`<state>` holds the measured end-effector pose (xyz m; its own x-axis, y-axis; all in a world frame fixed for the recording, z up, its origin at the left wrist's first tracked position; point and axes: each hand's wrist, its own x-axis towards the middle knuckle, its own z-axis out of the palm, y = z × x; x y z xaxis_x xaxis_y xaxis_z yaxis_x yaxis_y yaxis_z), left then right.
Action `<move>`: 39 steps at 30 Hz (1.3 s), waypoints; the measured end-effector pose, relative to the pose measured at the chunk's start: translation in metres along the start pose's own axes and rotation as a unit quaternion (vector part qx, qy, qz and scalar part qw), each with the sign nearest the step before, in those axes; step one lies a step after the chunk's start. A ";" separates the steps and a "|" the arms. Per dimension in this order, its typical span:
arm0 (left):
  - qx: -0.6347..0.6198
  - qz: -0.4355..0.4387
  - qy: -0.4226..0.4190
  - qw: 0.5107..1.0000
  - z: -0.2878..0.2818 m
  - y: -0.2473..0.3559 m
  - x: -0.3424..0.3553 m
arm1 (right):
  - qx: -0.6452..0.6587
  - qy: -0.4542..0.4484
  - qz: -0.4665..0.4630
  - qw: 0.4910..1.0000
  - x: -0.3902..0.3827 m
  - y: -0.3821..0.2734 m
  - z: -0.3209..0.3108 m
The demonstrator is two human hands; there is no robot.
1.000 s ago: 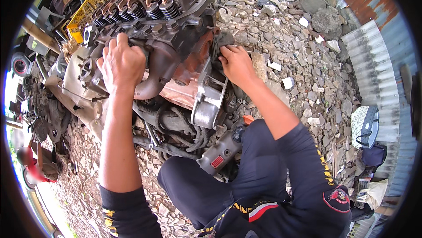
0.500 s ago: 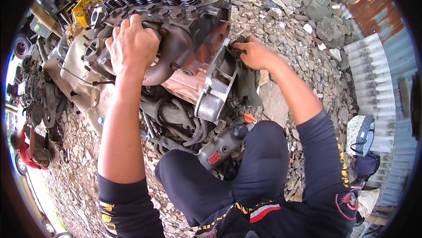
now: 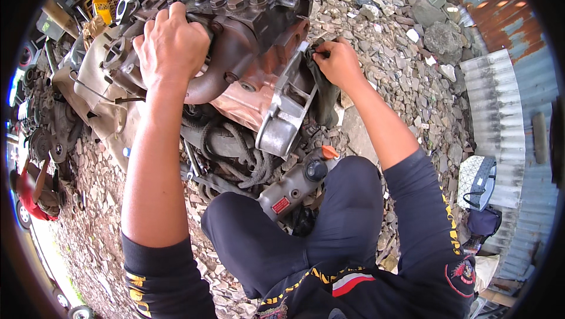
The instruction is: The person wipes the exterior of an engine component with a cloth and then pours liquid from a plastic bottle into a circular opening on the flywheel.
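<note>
A large engine stands in front of me, with valve springs along its top and a pinkish-brown block below. Over its curved brown manifold my left hand is closed, knuckles up and fingertips hidden behind it. On the engine's right end sits a silver metal housing. Just beyond that housing my right hand pinches the upper part of a dark cloth, which hangs down along the housing's side.
Between my knees lies a grey valve cover with a black cap and orange piece. Thick rope is coiled beneath the engine. Corrugated sheets and a white bag line the right. A person in red crouches far left.
My right hand's fingers have drawn together into a pinch at the dark cloth, where the index finger was stretched out before. The left hand keeps its hold; the whole view has shifted slightly.
</note>
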<state>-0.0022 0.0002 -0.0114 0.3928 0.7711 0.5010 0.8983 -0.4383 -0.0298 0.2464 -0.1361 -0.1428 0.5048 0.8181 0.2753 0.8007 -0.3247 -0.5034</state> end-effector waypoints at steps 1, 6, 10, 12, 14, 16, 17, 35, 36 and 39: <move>0.000 -0.001 0.003 1.000 0.000 0.000 0.000 | -0.035 0.022 -0.028 0.999 0.001 0.000 0.003; -0.010 -0.011 -0.012 1.000 0.001 -0.004 0.000 | -0.125 -0.014 -0.025 0.992 0.000 -0.023 0.003; -0.034 -0.003 -0.003 0.999 0.002 0.004 0.001 | -0.182 -0.055 -0.175 0.966 -0.012 0.017 -0.004; -0.021 -0.007 -0.014 1.000 0.001 -0.003 0.000 | -0.201 -0.159 -0.082 0.963 -0.014 -0.008 -0.019; -0.014 -0.005 -0.023 1.000 0.001 -0.006 0.001 | -0.196 -0.264 -0.032 0.944 -0.008 -0.014 -0.031; -0.025 -0.006 -0.012 1.000 0.002 -0.003 -0.002 | -0.209 -0.306 -0.054 0.927 0.002 -0.014 -0.039; -0.030 -0.006 -0.004 1.000 0.002 -0.002 -0.001 | -0.215 -0.324 -0.065 0.919 0.006 -0.016 -0.043; -0.052 0.002 -0.018 0.998 0.000 -0.008 0.000 | -0.321 -0.428 -0.029 0.844 0.049 -0.061 -0.051; -0.052 0.003 -0.011 0.999 0.001 -0.007 0.000 | -0.327 -0.433 -0.035 0.840 0.050 -0.062 -0.050; -0.037 -0.001 -0.014 0.999 -0.003 -0.002 0.001 | -0.285 -0.404 -0.093 0.864 0.050 -0.046 -0.048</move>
<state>-0.0043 0.0006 -0.0076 0.3971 0.7838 0.4775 0.8824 -0.4692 0.0363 0.2506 -0.1030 -0.0670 0.1453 0.8710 -0.4693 0.9887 -0.1453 0.0365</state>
